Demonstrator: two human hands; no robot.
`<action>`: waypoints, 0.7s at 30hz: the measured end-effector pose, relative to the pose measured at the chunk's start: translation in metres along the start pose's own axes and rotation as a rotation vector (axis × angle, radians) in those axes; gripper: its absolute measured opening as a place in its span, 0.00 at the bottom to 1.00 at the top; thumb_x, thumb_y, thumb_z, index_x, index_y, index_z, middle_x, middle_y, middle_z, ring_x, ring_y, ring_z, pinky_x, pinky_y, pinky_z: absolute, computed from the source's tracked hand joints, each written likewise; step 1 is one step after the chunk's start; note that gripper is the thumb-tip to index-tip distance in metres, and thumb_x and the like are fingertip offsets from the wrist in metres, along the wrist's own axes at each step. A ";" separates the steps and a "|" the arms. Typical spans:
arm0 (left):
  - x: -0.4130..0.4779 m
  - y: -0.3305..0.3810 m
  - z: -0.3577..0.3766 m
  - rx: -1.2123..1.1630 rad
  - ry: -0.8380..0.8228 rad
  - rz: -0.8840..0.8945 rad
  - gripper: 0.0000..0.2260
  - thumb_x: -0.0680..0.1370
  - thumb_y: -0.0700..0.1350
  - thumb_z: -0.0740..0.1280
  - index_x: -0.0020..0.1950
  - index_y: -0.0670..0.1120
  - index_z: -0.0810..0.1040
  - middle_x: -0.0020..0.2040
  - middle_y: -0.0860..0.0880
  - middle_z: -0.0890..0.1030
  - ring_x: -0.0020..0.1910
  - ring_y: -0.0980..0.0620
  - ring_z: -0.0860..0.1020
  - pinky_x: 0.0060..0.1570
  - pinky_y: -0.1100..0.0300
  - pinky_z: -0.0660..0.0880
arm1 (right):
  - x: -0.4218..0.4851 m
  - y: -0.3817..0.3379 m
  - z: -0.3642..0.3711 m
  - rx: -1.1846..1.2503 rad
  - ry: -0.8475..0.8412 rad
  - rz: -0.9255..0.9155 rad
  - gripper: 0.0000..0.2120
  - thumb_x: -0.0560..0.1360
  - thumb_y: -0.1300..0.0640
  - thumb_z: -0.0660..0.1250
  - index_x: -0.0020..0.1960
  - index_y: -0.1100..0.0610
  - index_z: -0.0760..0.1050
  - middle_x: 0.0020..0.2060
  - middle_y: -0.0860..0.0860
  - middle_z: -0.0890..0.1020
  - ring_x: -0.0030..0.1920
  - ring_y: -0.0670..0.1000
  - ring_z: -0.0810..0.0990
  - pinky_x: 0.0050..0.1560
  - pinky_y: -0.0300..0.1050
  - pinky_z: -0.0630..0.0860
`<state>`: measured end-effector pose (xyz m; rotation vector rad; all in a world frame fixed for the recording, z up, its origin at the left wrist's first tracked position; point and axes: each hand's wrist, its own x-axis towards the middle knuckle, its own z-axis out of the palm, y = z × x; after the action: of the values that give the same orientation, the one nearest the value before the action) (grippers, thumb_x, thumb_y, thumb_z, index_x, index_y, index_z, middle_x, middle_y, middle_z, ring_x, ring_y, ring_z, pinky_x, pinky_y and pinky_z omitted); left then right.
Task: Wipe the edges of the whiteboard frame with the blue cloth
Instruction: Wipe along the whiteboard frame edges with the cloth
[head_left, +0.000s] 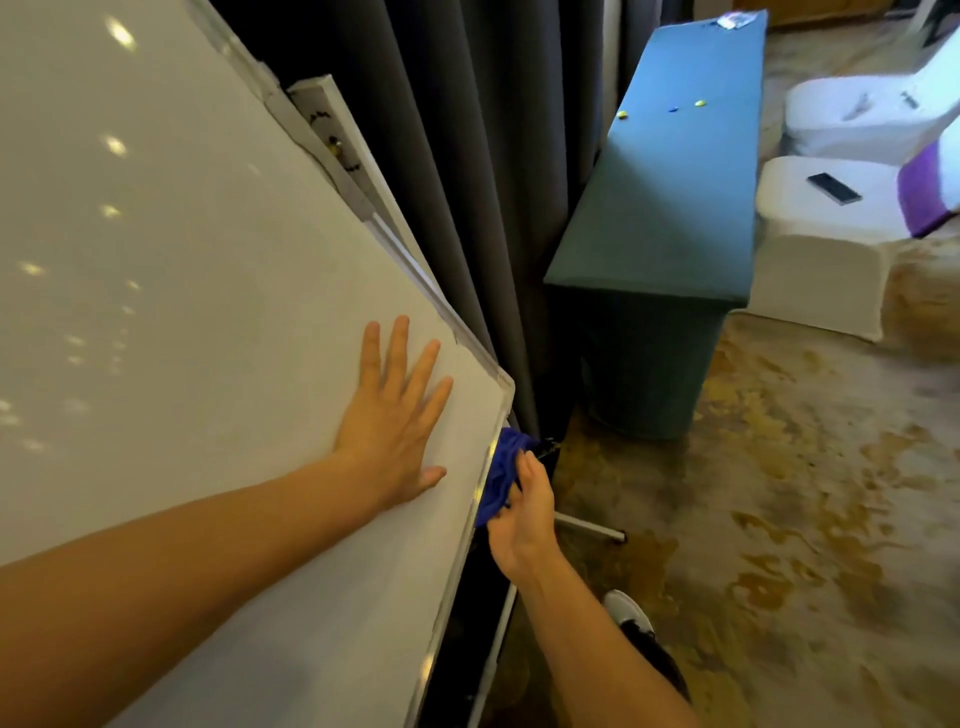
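A large whiteboard (182, 312) fills the left of the head view, edged by a silver frame (467, 525). My left hand (395, 415) lies flat on the board near its lower right corner, fingers straight and spread. My right hand (524, 514) holds a bunched blue cloth (501, 473) against the frame's edge just below that corner. The fingers of my right hand are hidden behind the cloth and the frame.
Dark grey curtains (467, 156) hang behind the board. A long table under a green cloth (670, 197) stands to the right, with white covered chairs (831, 234) beyond it and a phone (834, 188) on one. A stand leg (592, 527) and my shoe (626, 610) are on the patterned floor.
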<state>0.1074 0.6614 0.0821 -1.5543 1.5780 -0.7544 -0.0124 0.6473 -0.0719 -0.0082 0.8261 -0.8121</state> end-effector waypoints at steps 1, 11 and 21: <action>0.001 0.001 -0.001 0.014 0.007 0.007 0.46 0.69 0.77 0.43 0.79 0.51 0.41 0.79 0.35 0.39 0.67 0.19 0.30 0.63 0.21 0.33 | -0.001 -0.002 -0.001 0.001 0.005 0.006 0.13 0.78 0.45 0.65 0.55 0.51 0.83 0.51 0.52 0.86 0.50 0.54 0.85 0.42 0.48 0.82; 0.004 0.014 -0.032 0.014 -0.014 0.044 0.46 0.70 0.76 0.45 0.80 0.50 0.41 0.79 0.36 0.40 0.69 0.19 0.32 0.64 0.21 0.36 | -0.013 -0.040 -0.006 0.003 0.144 0.193 0.13 0.75 0.47 0.67 0.54 0.54 0.82 0.48 0.56 0.85 0.50 0.59 0.83 0.40 0.53 0.82; 0.017 0.023 -0.067 -0.073 -0.152 -0.037 0.45 0.72 0.75 0.50 0.79 0.53 0.38 0.79 0.41 0.35 0.71 0.25 0.30 0.65 0.24 0.31 | 0.014 -0.112 -0.013 -0.154 0.059 0.565 0.20 0.77 0.40 0.62 0.63 0.51 0.76 0.59 0.57 0.81 0.58 0.64 0.80 0.60 0.65 0.75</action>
<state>0.0394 0.6390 0.0951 -1.6575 1.4836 -0.5898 -0.0873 0.5626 -0.0562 0.1093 0.8872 -0.2171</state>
